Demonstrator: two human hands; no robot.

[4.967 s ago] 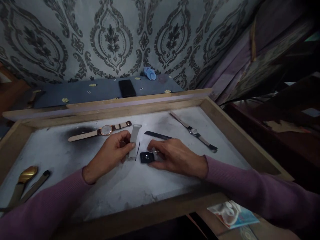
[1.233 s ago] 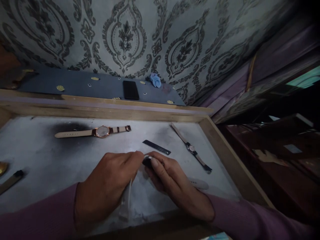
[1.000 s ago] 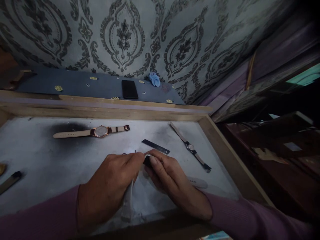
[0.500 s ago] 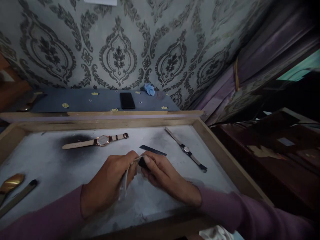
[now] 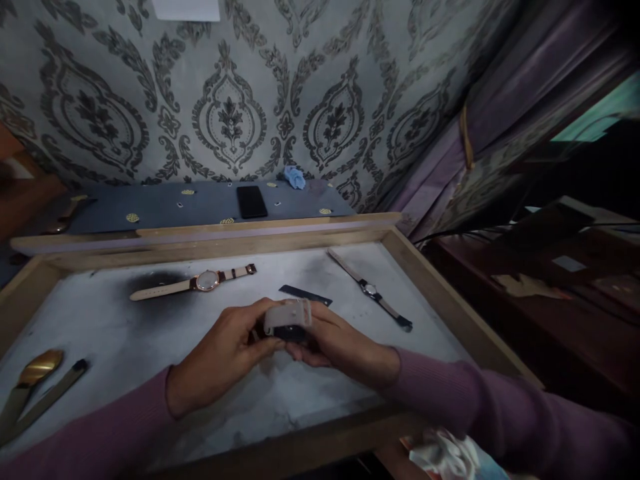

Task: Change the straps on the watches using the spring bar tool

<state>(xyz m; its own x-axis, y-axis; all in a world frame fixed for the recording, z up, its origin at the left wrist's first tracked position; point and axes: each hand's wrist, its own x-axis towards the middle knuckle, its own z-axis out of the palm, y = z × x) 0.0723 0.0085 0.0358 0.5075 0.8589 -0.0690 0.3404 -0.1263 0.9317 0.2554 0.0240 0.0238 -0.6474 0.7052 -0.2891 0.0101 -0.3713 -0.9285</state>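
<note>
Both hands are closed around a wristwatch (image 5: 287,317) with a pale grey strap, held above the drawer's light floor. My left hand (image 5: 225,347) pinches its left end between thumb and fingers. The right side is gripped by my right hand (image 5: 340,343), whose fingers curl under the dark case. The strap is bent over, with its buckle at the top right; the dial cannot be seen. Just behind the hands lies a flat dark strip (image 5: 305,295). A rose-gold watch (image 5: 207,281) rests to the left, and a small dark-strapped watch (image 5: 370,289) to the right.
A wooden-rimmed drawer (image 5: 433,293) surrounds the work area. At lower left sits a gold piece (image 5: 41,368) with olive straps. Behind the rim, a black phone (image 5: 251,201) and crumpled blue cloth (image 5: 295,177) lie on a patterned blue cover. White cloth (image 5: 445,457) shows at the bottom.
The watch has been turned, so its grey strap now faces up across the fingers, where before it hung below the left hand. The view has shifted slightly.
</note>
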